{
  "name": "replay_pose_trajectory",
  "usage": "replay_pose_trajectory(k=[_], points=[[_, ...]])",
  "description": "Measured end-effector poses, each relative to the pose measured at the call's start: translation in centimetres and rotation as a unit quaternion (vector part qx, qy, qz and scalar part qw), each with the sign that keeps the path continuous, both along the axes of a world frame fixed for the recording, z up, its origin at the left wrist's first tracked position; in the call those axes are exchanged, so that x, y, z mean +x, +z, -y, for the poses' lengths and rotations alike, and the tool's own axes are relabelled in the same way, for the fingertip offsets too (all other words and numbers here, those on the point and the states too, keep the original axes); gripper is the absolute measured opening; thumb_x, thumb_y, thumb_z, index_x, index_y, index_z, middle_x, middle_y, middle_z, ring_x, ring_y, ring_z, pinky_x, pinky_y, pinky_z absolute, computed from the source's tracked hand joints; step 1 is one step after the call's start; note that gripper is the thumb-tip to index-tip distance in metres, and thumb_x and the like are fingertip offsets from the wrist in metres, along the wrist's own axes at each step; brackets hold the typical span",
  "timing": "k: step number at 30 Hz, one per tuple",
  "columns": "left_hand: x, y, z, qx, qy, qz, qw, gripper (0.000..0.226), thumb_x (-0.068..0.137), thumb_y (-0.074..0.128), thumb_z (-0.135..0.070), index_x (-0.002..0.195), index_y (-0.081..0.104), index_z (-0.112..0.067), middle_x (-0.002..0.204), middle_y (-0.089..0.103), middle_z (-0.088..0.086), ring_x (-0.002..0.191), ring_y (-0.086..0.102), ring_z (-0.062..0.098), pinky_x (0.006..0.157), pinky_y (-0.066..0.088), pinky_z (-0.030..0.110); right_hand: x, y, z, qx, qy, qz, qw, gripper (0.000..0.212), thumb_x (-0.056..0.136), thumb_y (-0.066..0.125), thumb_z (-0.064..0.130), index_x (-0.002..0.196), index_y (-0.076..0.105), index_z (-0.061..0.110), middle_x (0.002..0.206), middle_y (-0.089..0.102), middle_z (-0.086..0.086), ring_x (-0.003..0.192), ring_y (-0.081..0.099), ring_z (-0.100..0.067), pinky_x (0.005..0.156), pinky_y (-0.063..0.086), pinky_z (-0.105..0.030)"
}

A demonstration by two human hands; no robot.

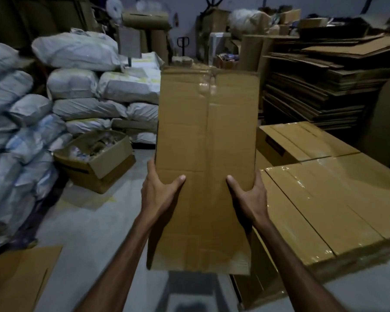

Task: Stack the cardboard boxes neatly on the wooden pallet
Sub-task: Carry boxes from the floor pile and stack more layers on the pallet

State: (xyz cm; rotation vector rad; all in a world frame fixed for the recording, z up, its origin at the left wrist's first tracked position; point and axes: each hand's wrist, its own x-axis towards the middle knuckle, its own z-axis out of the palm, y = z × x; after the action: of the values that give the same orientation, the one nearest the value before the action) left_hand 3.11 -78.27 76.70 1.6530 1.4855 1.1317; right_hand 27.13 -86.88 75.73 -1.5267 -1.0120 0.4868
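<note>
A long cardboard box (pixel 206 167) is held up in the air by both hands, just left of the stacked boxes. Its left edge is gripped by the left hand (pixel 159 190) and its right edge by the right hand (pixel 249 194), with thumbs on top and fingers curled under. The box looks light and a bit bendy, and its taped top may be slippery, so the side edges are the best place to hold it. One box is held. Two taped boxes (pixel 324 206) are seen stacked at the right, perhaps more. The wooden pallet cannot be seen in the dim light.
</note>
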Motion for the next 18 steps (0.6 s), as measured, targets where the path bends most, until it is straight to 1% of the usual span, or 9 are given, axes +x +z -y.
replay_pose_trajectory(k=[2,4,6,8,10,13,14,16,18], points=[[-1.0,-1.4,-2.8,-0.025,0.019,-0.026,0.999,0.109,0.064,0.07,-0.081,0.155,0.024,-0.041,0.148,0.056,0.004,0.13,0.059,0.033,0.104,0.052,0.058,-1.0,-1.7,-3.1,-0.035,0.001,-0.015,0.999,0.088,0.081,0.08,0.066,0.155,0.036,0.046,0.13,0.063,0.021,0.116,0.065,-0.007,0.098,0.059,-0.043],[-1.8,-2.9,-6.4,-0.049,0.032,-0.049,0.997,0.103,0.068,0.074,-0.075,0.152,0.027,-0.04,0.143,0.06,0.005,0.125,0.061,0.034,0.102,0.054,0.058,-1.7,-3.9,-7.2,-0.065,0.011,-0.024,0.998,0.091,0.075,0.079,0.075,0.152,0.037,0.049,0.13,0.064,0.019,0.116,0.066,-0.01,0.098,0.059,-0.046],[-2.2,-4.3,-10.4,-0.065,0.042,-0.072,0.994,0.096,0.075,0.082,-0.063,0.151,0.029,-0.038,0.139,0.062,0.005,0.121,0.062,0.034,0.101,0.054,0.057,-2.2,-6.1,-11.7,-0.097,0.021,-0.023,0.995,0.097,0.073,0.078,0.077,0.154,0.037,0.043,0.14,0.061,0.008,0.124,0.062,-0.019,0.106,0.053,-0.045],[-2.2,-5.1,-14.7,-0.077,0.056,-0.095,0.991,0.095,0.078,0.085,-0.055,0.152,0.028,-0.036,0.139,0.061,0.006,0.122,0.061,0.033,0.103,0.053,0.057,-2.6,-7.6,-16.5,-0.129,0.025,-0.02,0.991,0.099,0.078,0.079,0.069,0.159,0.033,0.036,0.146,0.055,0.003,0.131,0.055,-0.022,0.107,0.044,-0.037],[-1.9,-5.4,-19.9,-0.084,0.063,-0.11,0.988,0.096,0.078,0.085,-0.055,0.153,0.028,-0.036,0.141,0.059,0.005,0.125,0.059,0.033,0.104,0.051,0.057,-2.6,-9.1,-21.7,-0.141,0.03,-0.02,0.989,0.102,0.077,0.078,0.071,0.16,0.032,0.035,0.147,0.054,0.004,0.132,0.054,-0.022,0.109,0.044,-0.041],[-1.0,-4.2,-28.0,-0.082,0.068,-0.145,0.984,0.092,0.079,0.084,-0.056,0.153,0.033,-0.034,0.142,0.06,0.003,0.127,0.058,0.032,0.104,0.05,0.055,-1.8,-10.2,-30.0,-0.162,0.05,-0.039,0.985,0.11,0.068,0.074,0.084,0.155,0.036,0.03,0.144,0.06,0.0,0.128,0.06,-0.026,0.109,0.05,-0.052],[-0.6,-3.4,-30.4,-0.081,0.068,-0.155,0.982,0.091,0.08,0.084,-0.056,0.153,0.035,-0.033,0.142,0.06,0.003,0.127,0.058,0.031,0.104,0.049,0.054,-1.4,-10.1,-32.4,-0.167,0.053,-0.047,0.983,0.108,0.068,0.076,0.082,0.154,0.038,0.027,0.142,0.061,0.0,0.127,0.061,-0.026,0.108,0.05,-0.051],[0.3,-1.2,-35.8,-0.062,0.062,-0.165,0.982,0.088,0.082,0.085,-0.051,0.153,0.039,-0.03,0.141,0.059,0.001,0.128,0.057,0.027,0.104,0.046,0.05,-0.7,-9.0,-38.0,-0.167,0.069,-0.072,0.981,0.098,0.074,0.082,0.07,0.148,0.041,0.023,0.135,0.063,0.002,0.121,0.062,-0.024,0.104,0.051,-0.045],[0.9,0.6,-40.9,-0.045,0.051,-0.201,0.977,0.088,0.083,0.084,-0.053,0.155,0.038,-0.029,0.145,0.058,0.004,0.13,0.055,0.029,0.105,0.045,0.053,-0.2,-8.5,-42.9,-0.166,0.075,-0.1,0.978,0.092,0.074,0.084,0.067,0.143,0.043,0.023,0.131,0.063,0.003,0.117,0.063,-0.022,0.102,0.052,-0.043]])
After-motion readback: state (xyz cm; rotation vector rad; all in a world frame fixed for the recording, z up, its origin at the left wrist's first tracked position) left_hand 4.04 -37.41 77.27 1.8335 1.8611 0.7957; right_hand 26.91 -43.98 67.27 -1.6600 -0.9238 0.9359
